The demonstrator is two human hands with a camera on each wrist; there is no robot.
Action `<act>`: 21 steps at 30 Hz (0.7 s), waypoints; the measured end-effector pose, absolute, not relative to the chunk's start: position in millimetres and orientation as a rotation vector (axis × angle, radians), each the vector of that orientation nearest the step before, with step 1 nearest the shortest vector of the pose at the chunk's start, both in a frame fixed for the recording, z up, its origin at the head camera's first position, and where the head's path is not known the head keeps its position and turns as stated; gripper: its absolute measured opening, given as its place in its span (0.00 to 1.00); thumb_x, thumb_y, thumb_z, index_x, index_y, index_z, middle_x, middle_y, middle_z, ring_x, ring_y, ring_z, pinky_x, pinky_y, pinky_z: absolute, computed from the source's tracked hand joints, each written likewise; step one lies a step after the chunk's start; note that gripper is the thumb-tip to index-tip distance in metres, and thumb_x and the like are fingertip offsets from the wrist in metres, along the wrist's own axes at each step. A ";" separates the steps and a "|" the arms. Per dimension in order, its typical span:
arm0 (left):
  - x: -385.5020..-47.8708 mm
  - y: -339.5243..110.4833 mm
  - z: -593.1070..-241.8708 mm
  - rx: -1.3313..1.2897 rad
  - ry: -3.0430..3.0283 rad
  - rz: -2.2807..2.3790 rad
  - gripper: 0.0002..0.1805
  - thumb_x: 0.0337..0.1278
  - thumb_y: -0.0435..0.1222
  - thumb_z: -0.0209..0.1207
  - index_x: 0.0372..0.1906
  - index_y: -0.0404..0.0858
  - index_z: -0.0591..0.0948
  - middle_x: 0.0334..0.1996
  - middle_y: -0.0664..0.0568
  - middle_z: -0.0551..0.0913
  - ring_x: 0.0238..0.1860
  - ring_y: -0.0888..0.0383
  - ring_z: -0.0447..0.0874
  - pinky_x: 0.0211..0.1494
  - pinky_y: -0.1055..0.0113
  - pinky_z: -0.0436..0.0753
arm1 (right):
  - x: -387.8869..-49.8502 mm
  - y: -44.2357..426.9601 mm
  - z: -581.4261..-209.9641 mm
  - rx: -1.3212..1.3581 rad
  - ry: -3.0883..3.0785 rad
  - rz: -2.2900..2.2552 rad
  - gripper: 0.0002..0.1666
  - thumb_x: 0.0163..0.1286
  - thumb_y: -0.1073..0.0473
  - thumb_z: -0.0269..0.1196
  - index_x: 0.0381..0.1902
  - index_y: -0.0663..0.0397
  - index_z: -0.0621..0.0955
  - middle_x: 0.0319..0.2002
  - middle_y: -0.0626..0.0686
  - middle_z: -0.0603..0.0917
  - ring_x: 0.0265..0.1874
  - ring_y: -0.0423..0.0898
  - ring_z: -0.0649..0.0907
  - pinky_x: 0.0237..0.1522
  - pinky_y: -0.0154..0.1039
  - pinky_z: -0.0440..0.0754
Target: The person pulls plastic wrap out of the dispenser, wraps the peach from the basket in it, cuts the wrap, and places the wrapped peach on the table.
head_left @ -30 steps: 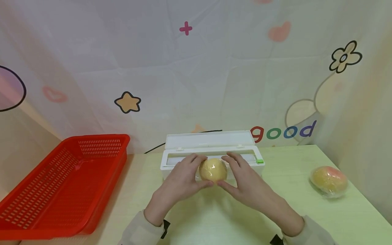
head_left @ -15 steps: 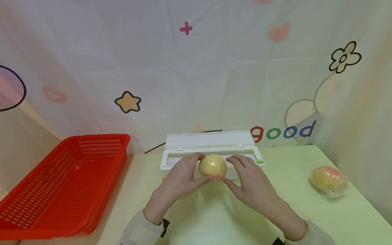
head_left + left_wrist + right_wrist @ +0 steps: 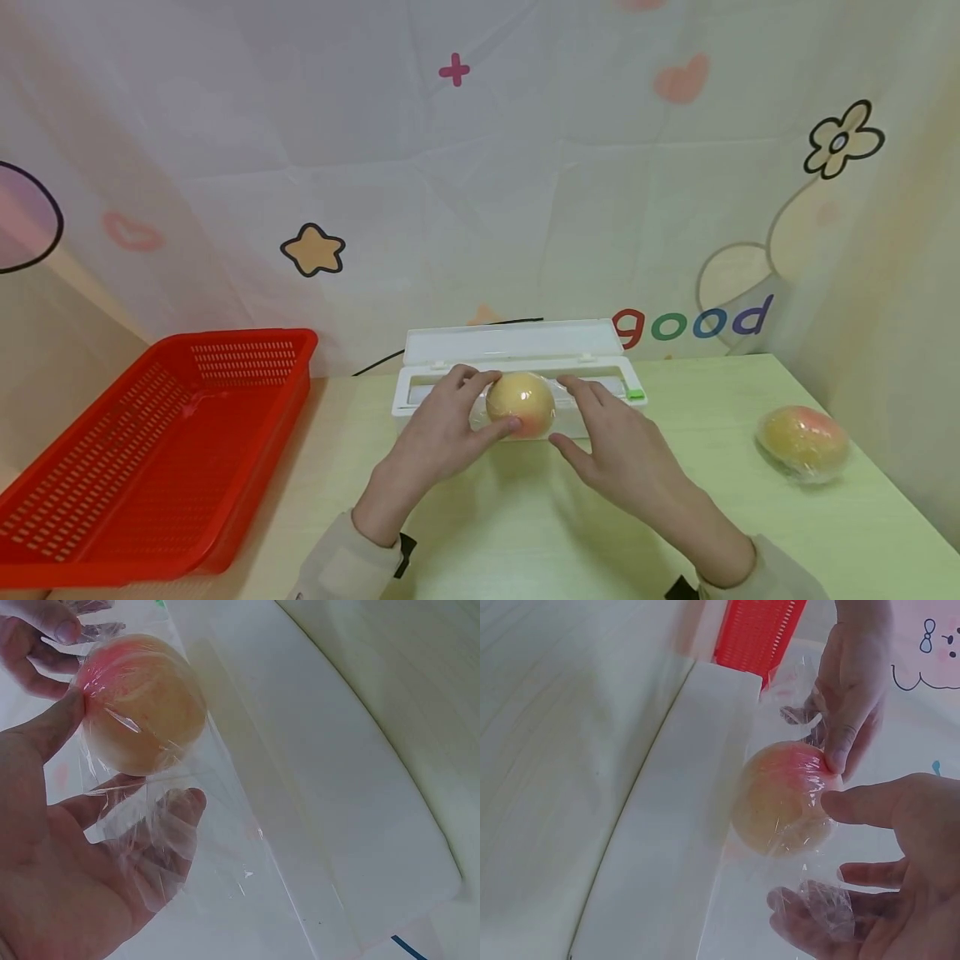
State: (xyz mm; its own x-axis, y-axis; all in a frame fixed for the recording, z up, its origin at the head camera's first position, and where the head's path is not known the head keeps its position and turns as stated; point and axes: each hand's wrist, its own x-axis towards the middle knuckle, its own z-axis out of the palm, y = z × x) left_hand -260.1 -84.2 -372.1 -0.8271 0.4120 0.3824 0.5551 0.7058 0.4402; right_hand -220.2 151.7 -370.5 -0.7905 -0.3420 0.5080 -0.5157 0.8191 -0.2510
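Round fruit (image 3: 522,406), yellow with pink blush, in clear film (image 3: 829,909), is up in front of the white box (image 3: 512,363), box at its 12, lid (image 3: 513,340) up. Left hand (image 3: 438,435) at fruit's 8, pinching it, thumb to fingers. Right hand (image 3: 622,437) at 4, fingers spread, film over fingertips; can't tell from here if thumb touches. On table (image 3: 480,533): red basket (image 3: 161,479) at 9, second wrapped fruit (image 3: 804,442) at 3.

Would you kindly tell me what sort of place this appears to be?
Probably a staged indoor tabletop workspace: a printed cloth backdrop reading "good" hangs behind a pale table, where a red plastic basket and an open white cling-film dispenser sit.
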 end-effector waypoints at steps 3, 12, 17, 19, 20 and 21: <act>-260.6 -84.2 -371.9 -0.771 -2.664 -0.820 0.36 0.62 0.57 0.67 0.67 0.38 0.77 0.53 0.44 0.78 0.48 0.49 0.80 0.48 0.55 0.82 | -220.1 150.8 -368.0 0.631 -2.565 0.510 0.39 0.62 0.55 0.76 0.67 0.61 0.73 0.52 0.60 0.85 0.44 0.57 0.87 0.45 0.56 0.84; -260.7 -83.5 -370.8 -0.764 -2.637 -0.793 0.35 0.62 0.55 0.68 0.66 0.38 0.78 0.47 0.48 0.84 0.43 0.52 0.83 0.47 0.54 0.81 | -224.4 149.4 -364.2 0.674 -2.443 0.397 0.39 0.56 0.52 0.80 0.61 0.61 0.78 0.55 0.60 0.82 0.56 0.61 0.79 0.58 0.60 0.76; -262.0 -82.5 -369.9 -0.732 -2.644 -0.872 0.36 0.62 0.54 0.68 0.65 0.35 0.75 0.47 0.47 0.86 0.46 0.49 0.85 0.48 0.54 0.83 | -228.0 139.5 -366.4 0.837 -2.349 0.371 0.40 0.49 0.55 0.84 0.57 0.60 0.79 0.56 0.58 0.81 0.58 0.58 0.77 0.63 0.54 0.74; -262.9 -82.4 -370.2 -0.720 -2.649 -0.889 0.33 0.63 0.54 0.68 0.62 0.36 0.75 0.45 0.48 0.86 0.46 0.48 0.86 0.47 0.55 0.83 | -230.1 133.7 -368.3 0.890 -2.326 0.353 0.42 0.46 0.57 0.85 0.58 0.60 0.78 0.57 0.58 0.80 0.59 0.58 0.77 0.65 0.52 0.73; -262.9 -82.5 -370.1 -0.714 -2.652 -0.888 0.32 0.63 0.54 0.68 0.60 0.37 0.76 0.45 0.48 0.85 0.46 0.48 0.86 0.46 0.55 0.83 | -231.4 130.9 -369.5 0.910 -2.318 0.339 0.44 0.45 0.58 0.85 0.59 0.60 0.78 0.58 0.58 0.80 0.59 0.58 0.77 0.66 0.51 0.72; -262.9 -82.7 -370.3 -0.713 -2.649 -0.887 0.30 0.64 0.54 0.68 0.59 0.37 0.76 0.45 0.48 0.85 0.46 0.48 0.86 0.46 0.55 0.83 | -232.8 128.0 -370.8 0.929 -2.310 0.319 0.45 0.44 0.59 0.86 0.60 0.60 0.77 0.60 0.59 0.79 0.60 0.58 0.76 0.68 0.51 0.70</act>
State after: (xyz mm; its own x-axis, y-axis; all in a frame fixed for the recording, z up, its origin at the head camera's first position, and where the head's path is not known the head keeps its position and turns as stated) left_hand -262.9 -82.7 -370.3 -0.8464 0.3685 0.3846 0.5258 0.6936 0.4925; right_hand -232.8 128.0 -370.8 -0.5598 -0.5402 0.6284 -0.6903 0.7235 0.0070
